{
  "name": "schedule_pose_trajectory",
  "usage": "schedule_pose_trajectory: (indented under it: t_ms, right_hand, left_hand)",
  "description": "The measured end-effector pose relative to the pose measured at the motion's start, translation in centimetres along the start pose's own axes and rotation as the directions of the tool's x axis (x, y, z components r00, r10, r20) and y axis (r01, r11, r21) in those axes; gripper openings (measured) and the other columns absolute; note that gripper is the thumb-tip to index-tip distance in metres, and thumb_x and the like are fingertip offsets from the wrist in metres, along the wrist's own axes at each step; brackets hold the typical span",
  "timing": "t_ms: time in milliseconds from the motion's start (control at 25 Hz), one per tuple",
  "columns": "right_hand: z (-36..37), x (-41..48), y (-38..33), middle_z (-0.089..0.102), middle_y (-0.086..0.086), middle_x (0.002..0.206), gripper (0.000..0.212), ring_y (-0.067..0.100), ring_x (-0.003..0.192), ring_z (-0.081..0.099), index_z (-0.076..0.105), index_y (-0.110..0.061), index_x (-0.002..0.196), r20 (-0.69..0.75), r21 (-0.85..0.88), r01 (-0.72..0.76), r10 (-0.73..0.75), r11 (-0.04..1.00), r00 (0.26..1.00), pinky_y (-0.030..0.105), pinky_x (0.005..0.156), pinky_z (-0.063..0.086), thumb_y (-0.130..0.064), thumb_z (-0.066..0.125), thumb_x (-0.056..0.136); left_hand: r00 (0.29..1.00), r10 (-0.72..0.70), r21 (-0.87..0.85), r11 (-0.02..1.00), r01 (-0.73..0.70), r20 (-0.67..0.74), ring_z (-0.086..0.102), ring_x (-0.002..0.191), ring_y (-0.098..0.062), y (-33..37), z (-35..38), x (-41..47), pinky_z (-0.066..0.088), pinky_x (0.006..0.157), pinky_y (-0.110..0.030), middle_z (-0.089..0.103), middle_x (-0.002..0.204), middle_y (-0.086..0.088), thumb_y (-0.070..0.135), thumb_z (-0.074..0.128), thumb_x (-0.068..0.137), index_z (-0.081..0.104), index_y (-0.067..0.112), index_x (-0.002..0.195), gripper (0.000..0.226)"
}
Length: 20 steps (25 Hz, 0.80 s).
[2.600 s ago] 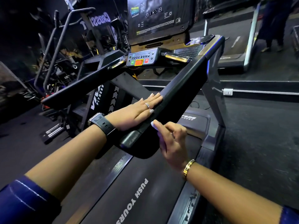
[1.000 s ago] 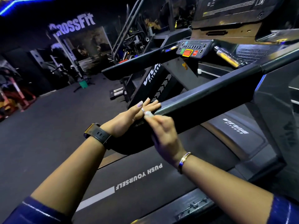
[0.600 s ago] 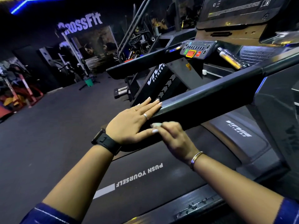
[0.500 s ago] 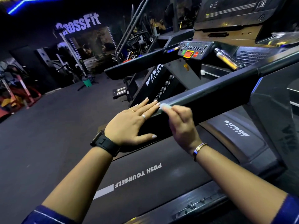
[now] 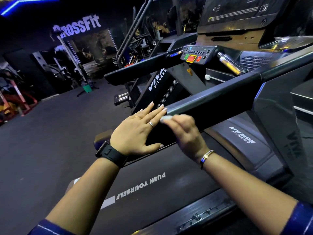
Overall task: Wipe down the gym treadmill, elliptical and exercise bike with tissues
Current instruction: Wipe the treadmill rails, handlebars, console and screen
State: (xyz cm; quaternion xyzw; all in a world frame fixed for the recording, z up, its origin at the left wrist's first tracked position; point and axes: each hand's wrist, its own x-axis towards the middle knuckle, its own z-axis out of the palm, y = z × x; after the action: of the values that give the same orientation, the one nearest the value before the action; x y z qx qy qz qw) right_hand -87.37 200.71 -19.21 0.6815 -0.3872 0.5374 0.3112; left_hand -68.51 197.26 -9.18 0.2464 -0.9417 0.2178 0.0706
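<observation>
On the handrail [image 5: 211,102] near the button panel [image 5: 194,55], left fingers [image 5: 152,114] lie flat; right fingers [image 5: 179,118] pinch a tissue [image 5: 166,117].

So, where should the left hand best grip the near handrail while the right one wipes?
Probably its lower end, where the left hand lies flat. Come from above, fingers over the far edge, thumb on the near face: the handrail is a broad bar sloping upward, and the right hand pinches the tissue just ahead.

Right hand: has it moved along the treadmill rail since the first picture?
Yes. The right hand, pinching a tissue, slid up the rail, away from its near end.
</observation>
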Motion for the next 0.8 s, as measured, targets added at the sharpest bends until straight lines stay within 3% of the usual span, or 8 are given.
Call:
schedule_pose_trajectory:
  t_ms: [160, 240, 400, 480, 600, 680, 800]
  right_hand:
    - [-0.3, -2.0, 0.8, 0.05, 0.006, 0.12, 0.035, 0.024, 0.105, 0.051, 0.061, -0.003, 0.124, -0.133, -0.02, -0.312, 0.307, 0.95, 0.942, 0.028, 0.105, 0.036, 0.006, 0.054, 0.091]
    - [0.7, -4.4, -0.6, 0.049, 0.006, 0.123, 0.04, 0.024, 0.106, 0.051, 0.054, -0.005, 0.128, -0.073, -0.021, -0.264, 0.262, 0.964, 0.962, 0.028, 0.105, 0.037, 0.007, 0.053, 0.089]
    - [0.6, -3.4, 0.1, 0.049, 0.008, 0.119, 0.028, 0.026, 0.102, 0.052, 0.054, -0.004, 0.125, 0.044, -0.016, 0.02, -0.019, 1.0, 0.999, 0.036, 0.1, 0.045, -0.004, 0.044, 0.1]
    - [-0.2, -1.5, 1.8, 0.051, 0.007, 0.118, 0.027, 0.026, 0.102, 0.053, 0.059, -0.005, 0.123, -0.019, -0.036, -0.016, 0.015, 0.999, 1.0, 0.035, 0.101, 0.043, -0.005, 0.048, 0.098]
    - [-1.4, -1.4, 3.5, 0.052, 0.005, 0.119, 0.031, 0.024, 0.104, 0.052, 0.058, -0.009, 0.125, -0.145, -0.039, -0.226, 0.218, 0.973, 0.965, 0.029, 0.103, 0.038, -0.002, 0.05, 0.096]
    - [-1.0, -3.4, 3.0, 0.05, 0.005, 0.121, 0.038, 0.024, 0.105, 0.051, 0.053, -0.01, 0.127, -0.137, -0.056, -0.307, 0.297, 0.95, 0.945, 0.03, 0.103, 0.038, 0.003, 0.05, 0.092]
    - [-0.2, -6.0, 1.8, 0.05, 0.007, 0.122, 0.035, 0.027, 0.106, 0.051, 0.05, -0.009, 0.129, -0.017, -0.105, -0.186, 0.185, 0.977, 0.983, 0.035, 0.102, 0.041, -0.001, 0.045, 0.095]
  left_hand:
    - [1.0, 0.0, 0.038, 0.999, 0.0, -0.008, 0.019, 0.149, -0.021, 0.4, 0.3, 0.4, 0.024, 0.116, -0.035, 0.018, 0.162, 0.003, 0.073, 0.047, 0.081, 0.013, 0.019, 0.157, 0.1]
    - [1.0, -0.002, 0.05, 0.999, 0.003, -0.023, 0.021, 0.148, -0.021, 0.7, 0.4, 0.7, 0.023, 0.115, -0.033, 0.019, 0.162, 0.002, 0.073, 0.048, 0.08, 0.015, 0.017, 0.157, 0.1]
    - [0.999, 0.002, 0.04, 0.999, 0.0, -0.032, 0.02, 0.149, -0.02, 1.1, 0.4, 1.5, 0.022, 0.114, -0.031, 0.019, 0.162, 0.002, 0.073, 0.045, 0.08, 0.016, 0.017, 0.157, 0.1]
    - [0.999, 0.003, 0.038, 0.999, -0.002, -0.035, 0.022, 0.148, -0.021, 1.3, 0.5, 1.9, 0.023, 0.114, -0.031, 0.021, 0.161, 0.001, 0.074, 0.043, 0.079, 0.017, 0.017, 0.157, 0.1]
    - [0.999, -0.005, 0.04, 0.999, 0.006, -0.034, 0.022, 0.148, -0.021, 1.7, 0.6, 2.3, 0.023, 0.114, -0.031, 0.019, 0.162, 0.001, 0.076, 0.04, 0.079, 0.015, 0.018, 0.157, 0.1]
    - [0.999, -0.009, 0.042, 0.999, 0.011, -0.032, 0.021, 0.148, -0.021, 1.9, 0.8, 2.6, 0.023, 0.114, -0.031, 0.018, 0.162, 0.002, 0.077, 0.039, 0.079, 0.014, 0.019, 0.157, 0.1]
    - [0.999, -0.012, 0.031, 0.999, 0.013, -0.032, 0.018, 0.149, -0.02, 2.1, 0.8, 3.2, 0.022, 0.114, -0.03, 0.016, 0.162, 0.003, 0.078, 0.038, 0.079, 0.013, 0.02, 0.157, 0.101]
